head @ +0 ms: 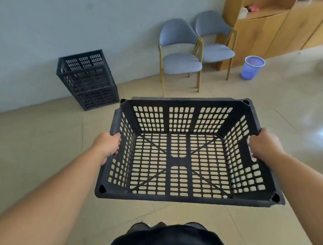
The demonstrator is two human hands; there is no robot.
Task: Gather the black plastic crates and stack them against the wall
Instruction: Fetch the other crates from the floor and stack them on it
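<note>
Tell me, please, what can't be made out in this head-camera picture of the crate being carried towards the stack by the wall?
- Left hand fingers: hidden behind the carried crate wall.
- Right hand fingertips: tucked into the handle slot.
- Stack of crates: too dark and distant to count the layers surely.
- Cabinet: top cut off by the frame edge; the items on its shelf are too small to identify.
- Feet: covered by dark clothing at the bottom edge.

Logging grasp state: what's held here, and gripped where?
An empty black crate, both hands: left hand on its left side rim, right hand at the right side's handle slot.
</note>
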